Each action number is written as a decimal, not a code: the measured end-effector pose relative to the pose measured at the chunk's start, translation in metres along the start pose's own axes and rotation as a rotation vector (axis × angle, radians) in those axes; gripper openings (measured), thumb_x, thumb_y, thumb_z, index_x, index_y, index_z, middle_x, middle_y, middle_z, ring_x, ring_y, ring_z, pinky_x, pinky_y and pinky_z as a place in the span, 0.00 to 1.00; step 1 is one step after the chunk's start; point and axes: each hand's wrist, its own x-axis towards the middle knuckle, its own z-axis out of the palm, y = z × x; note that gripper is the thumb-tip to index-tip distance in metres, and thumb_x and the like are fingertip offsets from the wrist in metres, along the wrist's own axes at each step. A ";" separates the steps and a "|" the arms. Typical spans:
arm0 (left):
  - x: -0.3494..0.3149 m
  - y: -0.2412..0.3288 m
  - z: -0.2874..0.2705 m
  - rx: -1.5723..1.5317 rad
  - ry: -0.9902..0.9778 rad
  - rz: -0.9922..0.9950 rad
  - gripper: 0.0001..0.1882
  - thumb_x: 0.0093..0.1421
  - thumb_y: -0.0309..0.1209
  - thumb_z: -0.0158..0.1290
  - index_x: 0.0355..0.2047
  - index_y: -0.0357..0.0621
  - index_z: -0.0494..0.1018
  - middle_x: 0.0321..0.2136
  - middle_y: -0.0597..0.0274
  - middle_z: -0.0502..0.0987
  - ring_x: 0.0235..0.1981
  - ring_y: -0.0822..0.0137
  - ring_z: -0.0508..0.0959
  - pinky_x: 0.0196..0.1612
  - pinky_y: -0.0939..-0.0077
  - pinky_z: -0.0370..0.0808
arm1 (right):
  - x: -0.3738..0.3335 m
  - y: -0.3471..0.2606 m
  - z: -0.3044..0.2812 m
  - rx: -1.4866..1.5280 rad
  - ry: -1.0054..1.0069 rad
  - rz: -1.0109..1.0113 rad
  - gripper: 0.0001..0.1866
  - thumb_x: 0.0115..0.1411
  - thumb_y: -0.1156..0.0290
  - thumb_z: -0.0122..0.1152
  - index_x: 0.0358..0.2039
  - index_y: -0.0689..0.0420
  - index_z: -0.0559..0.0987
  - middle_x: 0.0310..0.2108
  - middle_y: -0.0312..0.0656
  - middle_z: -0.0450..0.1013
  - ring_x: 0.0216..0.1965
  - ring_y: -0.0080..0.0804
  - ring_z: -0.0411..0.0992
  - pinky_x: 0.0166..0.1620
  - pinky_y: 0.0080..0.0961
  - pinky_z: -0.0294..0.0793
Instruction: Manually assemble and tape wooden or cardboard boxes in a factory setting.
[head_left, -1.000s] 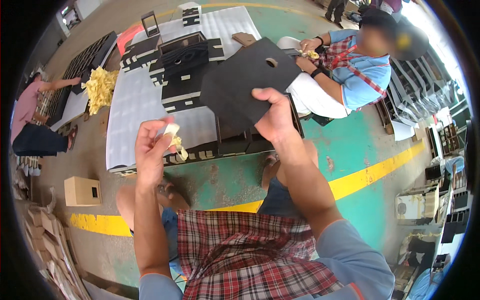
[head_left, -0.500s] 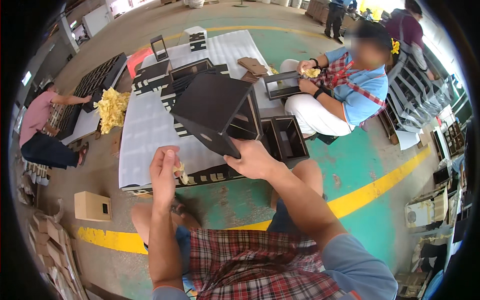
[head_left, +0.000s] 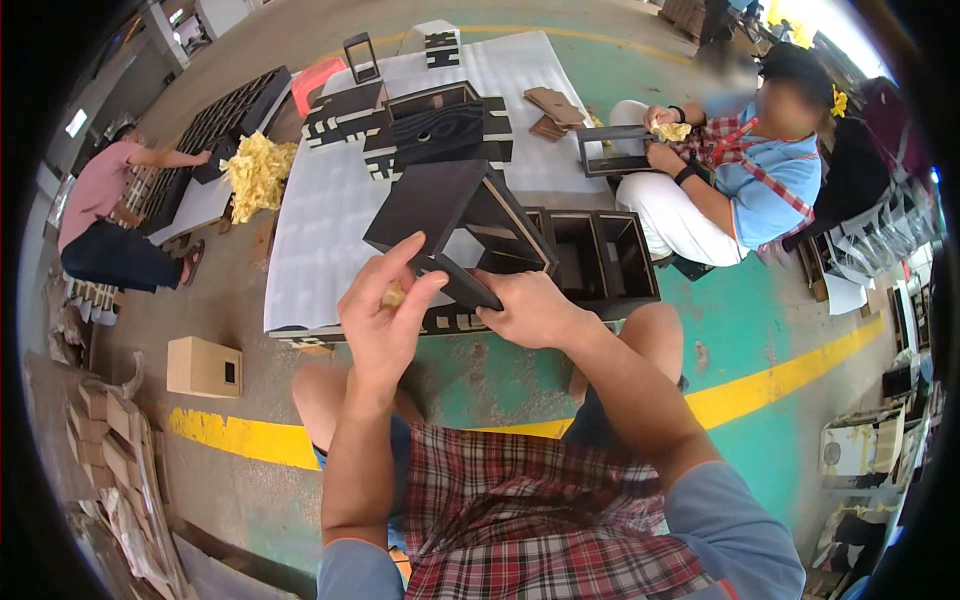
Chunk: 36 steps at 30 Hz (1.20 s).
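Tilted over the near edge of the white-covered table is an open-fronted black box, its hollow side turned to the right. My right hand grips the box by its lower near edge. At its left corner, my left hand has thumb and forefinger close to the panel; whether they touch it I cannot tell. A small crumpled yellow strip is tucked in the curled fingers of that hand. Behind and right of the held box stand more open black boxes.
Black boxes with pale strips, brown flat pieces and a small black frame lie farther back. A co-worker at right holds another black frame. A yellow heap and a person in pink are at left; a wooden box sits on the floor.
The black box has been turned, showing more of its open side, and lowered slightly. My left hand has risen from beside the table edge to the box's corner. The whole view has shifted.
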 end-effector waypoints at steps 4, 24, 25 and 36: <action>0.001 -0.007 -0.001 -0.068 0.016 -0.095 0.12 0.59 0.23 0.67 0.44 0.38 0.82 0.25 0.73 0.73 0.27 0.81 0.68 0.30 0.84 0.66 | 0.002 0.002 0.009 -0.030 -0.015 -0.010 0.29 0.57 0.68 0.61 0.61 0.55 0.72 0.34 0.55 0.79 0.37 0.57 0.79 0.42 0.48 0.78; 0.009 -0.028 -0.029 0.024 0.013 -0.074 0.05 0.66 0.24 0.58 0.42 0.38 0.80 0.30 0.68 0.77 0.31 0.77 0.74 0.35 0.83 0.70 | 0.003 0.005 0.012 -0.008 -0.065 -0.030 0.30 0.56 0.68 0.62 0.60 0.58 0.72 0.34 0.58 0.78 0.37 0.58 0.78 0.42 0.47 0.78; 0.009 -0.027 -0.028 0.103 -0.025 0.046 0.06 0.65 0.22 0.59 0.42 0.37 0.80 0.31 0.67 0.77 0.32 0.76 0.75 0.36 0.82 0.71 | 0.003 0.005 0.011 -0.012 -0.064 -0.031 0.30 0.56 0.68 0.62 0.60 0.58 0.72 0.34 0.58 0.78 0.37 0.58 0.78 0.42 0.47 0.78; 0.007 -0.011 -0.017 0.223 0.007 0.133 0.12 0.57 0.18 0.63 0.42 0.40 0.82 0.36 0.58 0.82 0.35 0.69 0.81 0.39 0.77 0.76 | 0.001 0.005 0.008 -0.020 -0.050 -0.018 0.29 0.56 0.70 0.59 0.60 0.55 0.72 0.32 0.55 0.79 0.37 0.59 0.78 0.41 0.50 0.78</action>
